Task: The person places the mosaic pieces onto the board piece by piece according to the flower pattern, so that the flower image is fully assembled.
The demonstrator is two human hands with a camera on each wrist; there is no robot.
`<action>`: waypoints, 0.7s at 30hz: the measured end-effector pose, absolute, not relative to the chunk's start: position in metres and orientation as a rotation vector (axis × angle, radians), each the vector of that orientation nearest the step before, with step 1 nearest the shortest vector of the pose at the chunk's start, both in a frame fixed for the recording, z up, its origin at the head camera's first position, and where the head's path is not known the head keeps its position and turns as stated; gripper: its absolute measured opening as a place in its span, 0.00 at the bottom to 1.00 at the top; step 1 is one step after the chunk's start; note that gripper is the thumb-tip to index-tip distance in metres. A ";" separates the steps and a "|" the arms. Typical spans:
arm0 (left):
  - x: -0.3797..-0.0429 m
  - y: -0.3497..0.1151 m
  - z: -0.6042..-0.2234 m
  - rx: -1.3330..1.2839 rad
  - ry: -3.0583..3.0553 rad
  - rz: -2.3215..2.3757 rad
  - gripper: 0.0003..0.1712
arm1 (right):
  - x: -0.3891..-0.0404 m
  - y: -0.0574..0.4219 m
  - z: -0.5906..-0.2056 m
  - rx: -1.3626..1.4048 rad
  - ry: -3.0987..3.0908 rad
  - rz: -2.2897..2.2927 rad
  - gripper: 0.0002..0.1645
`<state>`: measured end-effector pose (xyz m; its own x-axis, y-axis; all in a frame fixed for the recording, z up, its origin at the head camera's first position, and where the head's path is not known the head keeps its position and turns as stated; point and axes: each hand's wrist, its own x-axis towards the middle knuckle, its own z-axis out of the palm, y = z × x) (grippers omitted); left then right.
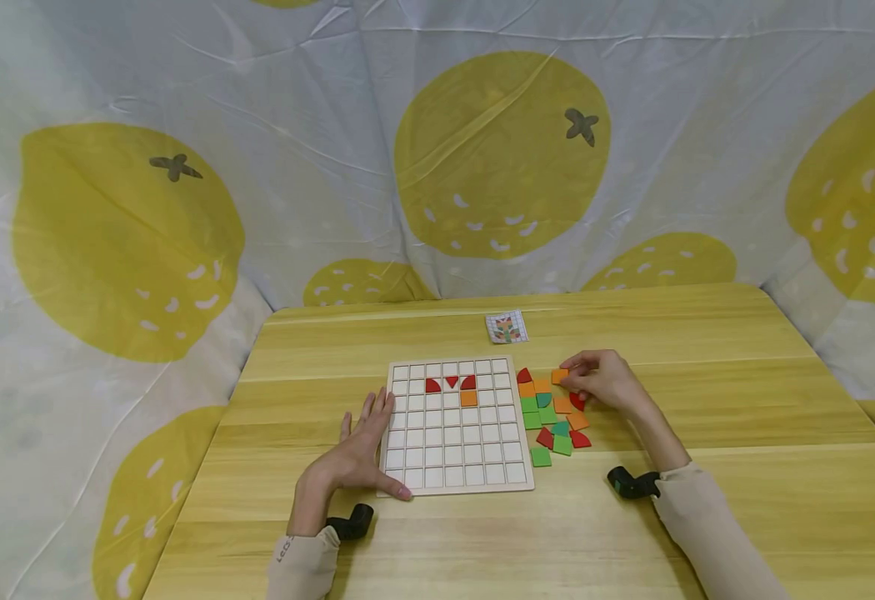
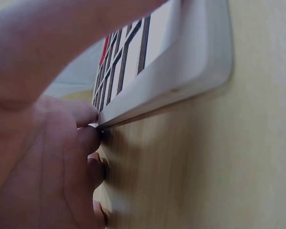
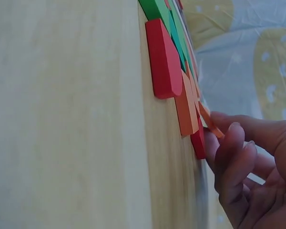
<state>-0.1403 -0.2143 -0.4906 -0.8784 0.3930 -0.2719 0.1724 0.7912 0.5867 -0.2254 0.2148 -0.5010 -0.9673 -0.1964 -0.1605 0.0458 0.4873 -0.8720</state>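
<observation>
My left hand rests with spread fingers along the left side of a white gridded puzzle board, its thumb at the front edge. In the left wrist view, fingertips touch the board's rim. Set in the grid's upper part are two red quarter-round tiles, a red triangle tile between them and an orange square tile below. Right of the board, my right hand pinches another orange square tile between thumb and fingers. The right wrist view shows that tile tilted at the fingertips.
Loose green, teal, orange and red tiles lie in a cluster along the board's right side. A small pattern card lies behind the board on the wooden table. A lemon-print cloth hangs behind the table.
</observation>
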 end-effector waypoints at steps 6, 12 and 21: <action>-0.140 -0.214 -0.490 0.420 2.598 0.794 0.89 | -0.226 0.216 -0.499 -0.128 2.446 -1.506 0.21; -0.140 -0.213 -0.488 0.418 2.598 0.797 0.88 | -0.227 0.214 -0.498 -0.110 2.473 -1.499 0.23; -0.139 -0.212 -0.487 0.407 2.591 0.797 0.88 | -0.226 0.176 -0.491 -0.199 2.436 -1.537 0.21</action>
